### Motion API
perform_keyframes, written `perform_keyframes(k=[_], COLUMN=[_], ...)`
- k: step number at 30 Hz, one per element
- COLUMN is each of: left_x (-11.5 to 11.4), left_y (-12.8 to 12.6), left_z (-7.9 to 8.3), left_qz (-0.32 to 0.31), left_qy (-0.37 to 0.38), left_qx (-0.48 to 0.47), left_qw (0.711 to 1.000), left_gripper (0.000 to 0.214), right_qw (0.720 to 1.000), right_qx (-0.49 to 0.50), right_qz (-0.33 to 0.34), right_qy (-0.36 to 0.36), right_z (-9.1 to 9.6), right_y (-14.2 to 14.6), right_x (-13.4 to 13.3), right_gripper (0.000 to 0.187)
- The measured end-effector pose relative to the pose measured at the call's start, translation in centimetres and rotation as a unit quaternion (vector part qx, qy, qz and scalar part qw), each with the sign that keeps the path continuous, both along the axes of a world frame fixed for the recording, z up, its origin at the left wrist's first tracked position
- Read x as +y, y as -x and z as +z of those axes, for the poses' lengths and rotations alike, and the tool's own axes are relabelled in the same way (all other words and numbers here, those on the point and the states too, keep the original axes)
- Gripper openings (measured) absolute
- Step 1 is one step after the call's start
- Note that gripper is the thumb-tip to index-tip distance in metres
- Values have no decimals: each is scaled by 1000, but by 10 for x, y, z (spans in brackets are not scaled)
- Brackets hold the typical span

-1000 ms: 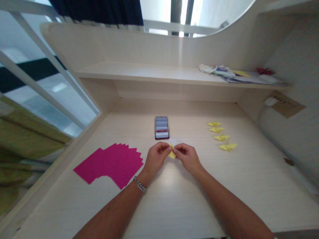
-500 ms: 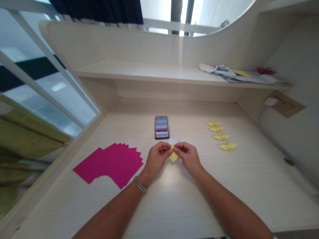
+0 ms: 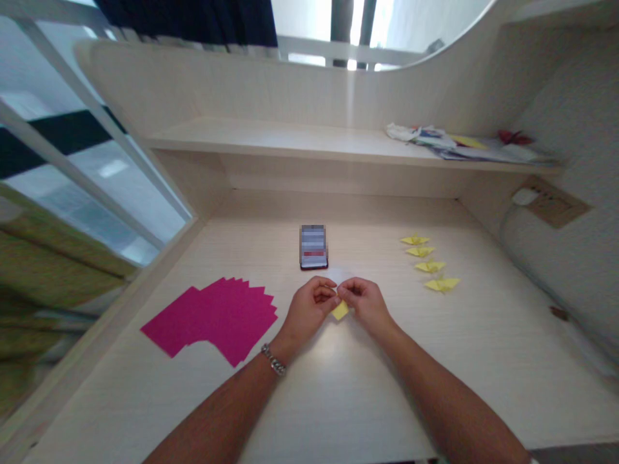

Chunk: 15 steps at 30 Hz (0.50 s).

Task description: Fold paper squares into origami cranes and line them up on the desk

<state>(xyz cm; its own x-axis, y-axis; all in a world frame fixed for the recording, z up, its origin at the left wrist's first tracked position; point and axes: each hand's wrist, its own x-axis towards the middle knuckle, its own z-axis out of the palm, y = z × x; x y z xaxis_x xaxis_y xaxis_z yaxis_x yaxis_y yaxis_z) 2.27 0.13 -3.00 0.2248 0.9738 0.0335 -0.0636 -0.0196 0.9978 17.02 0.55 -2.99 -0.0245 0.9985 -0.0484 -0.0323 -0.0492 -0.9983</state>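
Observation:
A small folded piece of yellow paper [image 3: 340,310] is pinched between my two hands above the middle of the desk. My left hand [image 3: 312,306] grips it with thumb and fingers from the left, a chain bracelet [image 3: 273,360] round that wrist. From the right, my right hand [image 3: 365,301] pinches its upper part. Fingertips cover the top of the paper, and only its lower corner shows. To the right, several yellow origami cranes [image 3: 430,267] lie in a slanting row. Fanned-out magenta paper sheets [image 3: 227,316] lie left of my left hand.
Just beyond my hands a phone [image 3: 314,247] lies on the desk [image 3: 338,412]. Papers [image 3: 435,138] rest on the shelf [image 3: 271,138] at the back. A plug [image 3: 525,196] with its cable is in the socket plate on the right wall. Metal bars [image 3: 91,129] run along the left.
My fingers have shifted on the yellow paper, and its pointed top is now covered. The lower corner has moved slightly right and down.

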Motion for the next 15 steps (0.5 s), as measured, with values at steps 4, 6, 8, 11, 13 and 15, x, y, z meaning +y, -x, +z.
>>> perform_keyframes(k=[4, 6, 8, 11, 13, 15], left_x=[1, 1, 0, -1, 0, 2], left_y=[1, 0, -1, -1, 0, 2], left_z=[-5, -6, -5, -1, 1, 3], left_qz=[-26, -32, -34, -28, -13, 9], left_qy=[7, 6, 10, 15, 17, 20], left_qx=[16, 16, 5, -14, -17, -18], left_qw=[1000, 999, 999, 999, 1000, 1000], left_gripper=[22, 23, 26, 29, 30, 31], right_qw=[999, 999, 999, 998, 998, 999], right_qx=[-35, -22, 1, 27, 42, 51], right_qz=[-8, -12, -20, -36, -29, -1], right_qy=[-23, -31, -37, -45, -31, 3], right_z=[-4, -4, -3, 2, 4, 4], right_y=[-1, -1, 1, 3, 4, 4], right_x=[3, 3, 2, 0, 0, -1], right_gripper=[17, 17, 19, 22, 29, 34])
